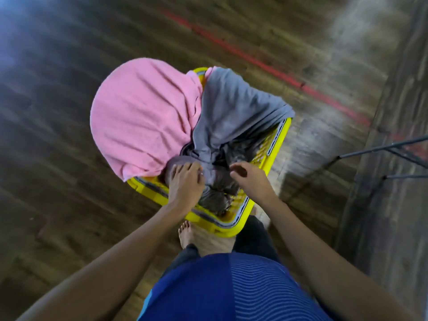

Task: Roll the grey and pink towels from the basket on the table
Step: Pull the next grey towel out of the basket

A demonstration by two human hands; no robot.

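Note:
A yellow plastic basket [232, 228] stands on the wooden floor below me. A pink towel [143, 117] hangs over its far left side. A grey towel [234, 107] drapes over the far right rim and bunches down into the basket. My left hand [185, 181] rests on the bunched grey cloth at the near left of the basket, fingers lying over it. My right hand [249, 176] hovers just above the basket's near right side with fingers loosely curled, holding nothing. The whole view is motion-blurred.
My bare foot [188, 235] stands on the floor right beside the basket's near rim. Dark metal legs [379, 149] of some furniture reach in from the right edge. A red line [254, 63] runs diagonally across the wooden floor behind the basket.

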